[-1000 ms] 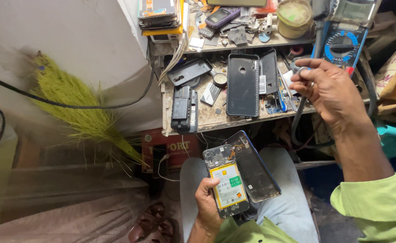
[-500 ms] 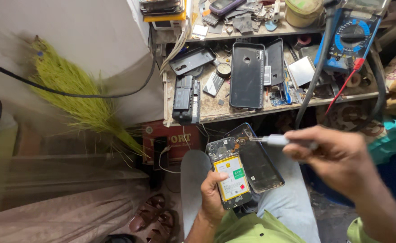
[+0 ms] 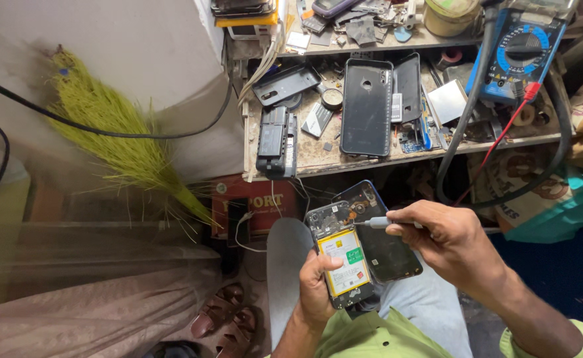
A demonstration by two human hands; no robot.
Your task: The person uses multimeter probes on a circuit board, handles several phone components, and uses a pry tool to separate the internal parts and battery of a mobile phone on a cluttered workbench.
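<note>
Cluttered repair bench (image 3: 318,159) fills the far side of the scene, its wooden top carrying a black phone back cover (image 3: 366,107), a stack of dark handsets (image 3: 276,140) at its left edge, loose parts and small boards. At far right a blue multimeter (image 3: 520,56) stands tilted, with thick black and thin red leads looping down over the bench edge. To the left, a yellow-green grass broom (image 3: 116,142) leans against a pale wall, crossed by a black cable. Near the floor, a pair of brown sandals (image 3: 222,321) lies beside draped fabric. Seated person's lap, in grey trousers, occupies the near centre. Left hand (image 3: 318,292) is closed around the lower edge of an opened smartphone (image 3: 344,258), thumb pressed on the left rim; the phone's back is off, exposing a yellow-labelled battery and the circuit board at its far end. A detached dark rear panel (image 3: 381,242) lies just beside the phone on the right, partly under it, resting on the lap. Right hand (image 3: 454,245) is curled in a pinch grip on a thin grey screwdriver (image 3: 379,223), held roughly level, its tip touching the board area at the phone's far end. Green sleeves show at both wrists.
</note>
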